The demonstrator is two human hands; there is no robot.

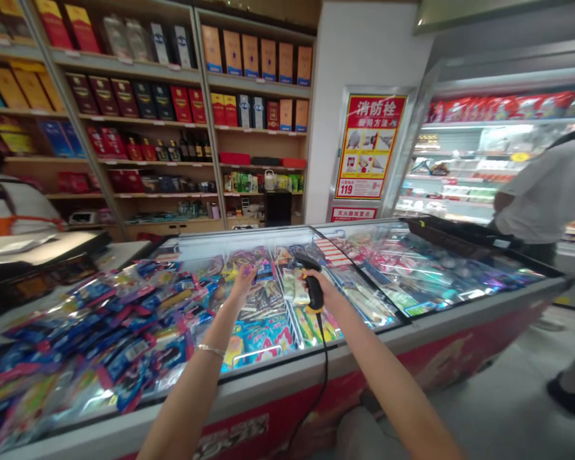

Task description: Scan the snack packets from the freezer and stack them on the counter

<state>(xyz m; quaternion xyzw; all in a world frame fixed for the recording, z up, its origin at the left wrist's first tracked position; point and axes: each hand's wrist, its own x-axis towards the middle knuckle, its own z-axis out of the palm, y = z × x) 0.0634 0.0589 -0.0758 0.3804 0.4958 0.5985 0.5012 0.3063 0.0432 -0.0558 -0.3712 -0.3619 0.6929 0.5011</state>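
My right hand (316, 286) is wrapped round a black and yellow barcode scanner (315, 294), its head tilted to the left over the chest freezer (311, 367). A black cord hangs from its handle down the freezer's front. To the left, my left hand (243, 281) has its fingers closed on the edge of a small blue and pink packet (264, 271). Under both hands lie bagged frozen treats (261, 338) behind the freezer's glass. A large heap of blue and pink packets (134, 319) covers the freezer top on my left.
Shelves of boxed bottles (153, 99) stand behind the freezer. A person in a white top (546, 185) stands at right by a lit display fridge (489, 147). Another person (14, 198) is at far left, behind a counter (115, 255). A red fire-hydrant sign (371, 147) hangs ahead.
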